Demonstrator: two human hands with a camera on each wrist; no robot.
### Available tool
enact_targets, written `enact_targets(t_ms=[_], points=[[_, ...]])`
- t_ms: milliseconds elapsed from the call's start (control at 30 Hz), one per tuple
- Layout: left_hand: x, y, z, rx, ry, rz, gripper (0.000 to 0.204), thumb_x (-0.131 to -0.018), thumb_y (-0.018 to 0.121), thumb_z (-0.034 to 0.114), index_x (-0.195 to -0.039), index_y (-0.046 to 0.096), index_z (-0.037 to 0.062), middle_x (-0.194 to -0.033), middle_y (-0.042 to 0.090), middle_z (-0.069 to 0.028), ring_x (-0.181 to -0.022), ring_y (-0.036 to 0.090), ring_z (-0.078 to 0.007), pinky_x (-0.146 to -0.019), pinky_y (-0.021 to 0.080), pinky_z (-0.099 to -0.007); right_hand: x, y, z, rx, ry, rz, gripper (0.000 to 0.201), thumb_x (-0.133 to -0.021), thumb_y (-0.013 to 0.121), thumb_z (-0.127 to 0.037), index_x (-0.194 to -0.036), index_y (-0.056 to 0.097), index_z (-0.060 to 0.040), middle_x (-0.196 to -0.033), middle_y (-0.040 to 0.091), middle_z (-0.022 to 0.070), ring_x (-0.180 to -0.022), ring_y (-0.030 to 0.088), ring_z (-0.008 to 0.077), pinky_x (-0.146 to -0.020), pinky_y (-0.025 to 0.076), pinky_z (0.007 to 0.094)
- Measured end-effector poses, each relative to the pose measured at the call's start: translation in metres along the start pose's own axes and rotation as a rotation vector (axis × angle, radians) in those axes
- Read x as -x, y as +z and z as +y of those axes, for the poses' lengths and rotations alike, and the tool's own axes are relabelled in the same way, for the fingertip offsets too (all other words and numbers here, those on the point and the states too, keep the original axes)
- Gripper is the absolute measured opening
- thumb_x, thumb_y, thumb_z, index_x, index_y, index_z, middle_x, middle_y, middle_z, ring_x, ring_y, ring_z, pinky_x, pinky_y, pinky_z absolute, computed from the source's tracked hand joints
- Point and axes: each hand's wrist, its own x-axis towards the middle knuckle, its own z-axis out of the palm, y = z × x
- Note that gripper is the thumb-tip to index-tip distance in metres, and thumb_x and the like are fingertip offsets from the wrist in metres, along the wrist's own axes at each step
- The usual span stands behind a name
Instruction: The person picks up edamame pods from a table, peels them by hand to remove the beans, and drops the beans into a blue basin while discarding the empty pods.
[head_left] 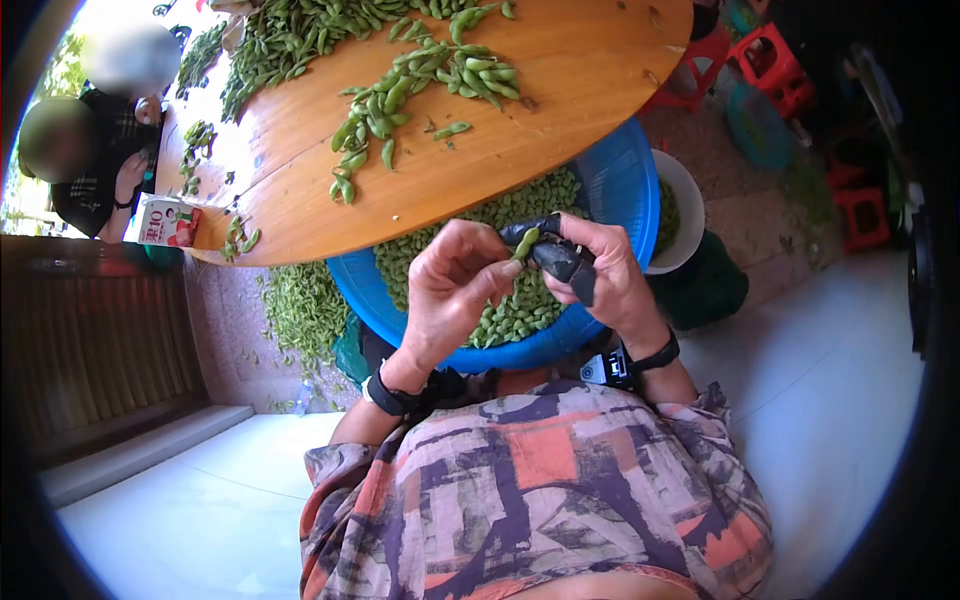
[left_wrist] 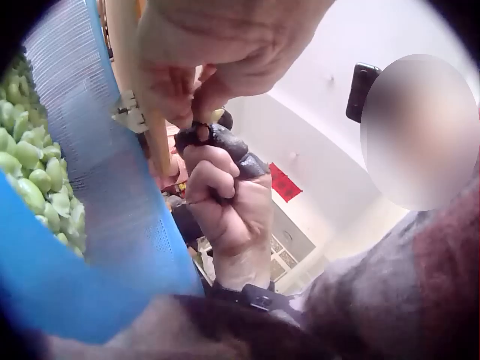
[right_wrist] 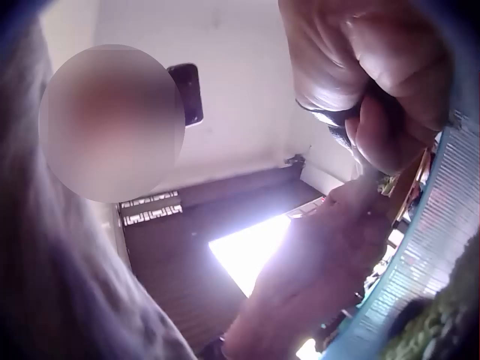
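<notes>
Here the left hand pinches a green bean pod between thumb and fingertips, fingers bent around it. Touching it from the other side, the right hand curls its fingers round a small dark tool whose upper end meets the pod; from the left wrist the same fist shows wrapped about the dark handle, and the left hand's fingers press in at its tip. Both hands hover just above a blue basket filled with pale green shelled beans; from the right wrist only the basket's ribbed rim shows beside the clenched right fingers. A black strap sits on each wrist. Beyond the basket stands a round wooden table strewn with green pods, and more pods lie heaped on the floor under its edge. A white bowl sits just beside the basket. Red stools stand well apart, past the table.
</notes>
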Motion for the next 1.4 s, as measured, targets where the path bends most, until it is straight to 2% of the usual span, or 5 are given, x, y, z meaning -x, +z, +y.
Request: enact_targets(t_ms=[200, 367, 533, 833, 1400], points=[[-0.009, -0.012, -0.010, 0.728, -0.294, -0.406, 0.030, -0.088, 0.068, 0.006, -0.109, 0.047, 0.0034, -0.085, 0.065, -0.0106, -0.062, 0.061, -0.0157, -0.050, 0.046, -0.0235, 0.004, -0.007, 0.010, -0.481, 0.217, -0.125, 0.026, -0.095, 0.050, -0.021, -0.098, 0.063, 0.0009, -0.060, 0.049, -0.0022, -0.050, 0.044, 0.0043, -0.045, 0.033, 0.0195], [-0.013, -0.011, -0.007, -0.007, -0.158, -0.254, 0.041, -0.085, 0.074, 0.010, -0.120, 0.053, 0.0026, -0.090, 0.063, -0.0034, -0.077, 0.060, -0.0088, -0.065, 0.049, -0.0243, 0.004, 0.004, -0.001, 0.442, -0.031, 0.030, 0.013, -0.078, 0.061, 0.001, -0.091, 0.061, 0.0015, -0.069, 0.054, 0.0124, -0.067, 0.057, 0.0159, -0.061, 0.045, 0.0331], [-0.009, -0.001, 0.000, -0.378, -0.168, -0.182, 0.029, -0.089, 0.071, 0.018, -0.108, 0.061, -0.0015, -0.078, 0.064, -0.0010, -0.068, 0.058, -0.0068, -0.063, 0.050, -0.0249, 0.007, 0.003, -0.004, 0.350, 0.062, 0.001, 0.011, -0.077, 0.059, 0.002, -0.088, 0.059, 0.0029, -0.071, 0.053, 0.0152, -0.066, 0.051, 0.0179, -0.061, 0.043, 0.0335], [-0.007, -0.010, 0.007, -0.814, 0.102, -0.365, 0.019, -0.094, 0.058, 0.016, -0.106, 0.061, 0.0009, -0.063, 0.053, -0.0202, -0.056, 0.056, -0.0365, -0.053, 0.043, -0.0412, 0.007, -0.005, 0.023, 0.449, -0.004, -0.066, 0.009, -0.073, 0.052, 0.006, -0.082, 0.054, 0.0044, -0.068, 0.048, 0.0139, -0.065, 0.045, 0.0167, -0.061, 0.041, 0.0327], [-0.012, 0.016, -0.022, -0.010, -0.295, 0.003, 0.038, -0.094, 0.039, 0.017, -0.120, 0.058, -0.0030, -0.080, 0.058, -0.0008, -0.063, 0.046, -0.0051, -0.057, 0.039, -0.0209, 0.003, 0.031, 0.034, 0.848, -0.258, 0.245, 0.034, -0.063, 0.063, 0.010, -0.094, 0.052, 0.0040, -0.089, 0.050, 0.0205, -0.080, 0.056, 0.0433, -0.067, 0.048, 0.0473]])
